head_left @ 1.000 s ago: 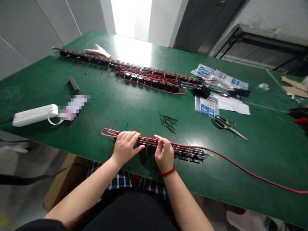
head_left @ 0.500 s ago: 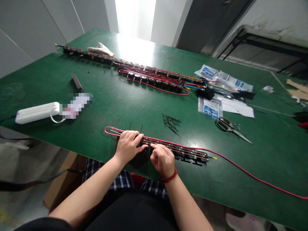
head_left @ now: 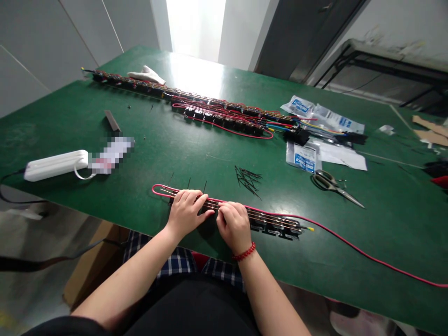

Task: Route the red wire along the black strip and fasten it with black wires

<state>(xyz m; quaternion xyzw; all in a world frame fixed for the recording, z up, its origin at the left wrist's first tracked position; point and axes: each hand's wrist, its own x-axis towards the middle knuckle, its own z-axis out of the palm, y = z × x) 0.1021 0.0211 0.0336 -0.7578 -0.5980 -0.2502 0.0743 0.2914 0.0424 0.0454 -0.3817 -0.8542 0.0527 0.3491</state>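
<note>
A long black strip with metal rods (head_left: 269, 219) lies along the table's near side, a yellow tip at its right end. A red wire (head_left: 336, 233) runs along its far edge and loops round at the left. My left hand (head_left: 187, 210) lies over the strip's left part, fingers bent across rods and wire, thumb apart. Just right of it, my right hand (head_left: 234, 225) rests at the strip's middle with fingers curled together; what they pinch is hidden. Thin black ties (head_left: 205, 186) stick up beyond my left hand. A pile of similar black ties (head_left: 248, 179) lies beyond the strip.
Scissors (head_left: 336, 187) lie open to the right. Farther back are more wired black strips (head_left: 224, 120), plastic bags (head_left: 304, 157) and a white glove (head_left: 147, 74). A white device with a cord (head_left: 56, 164) and a grey bar (head_left: 112, 121) are on the left of the green table (head_left: 168, 144).
My right hand has turned and moved slightly up and left, its fingers now over the strip's far edge and the red wire. My left hand stays in place.
</note>
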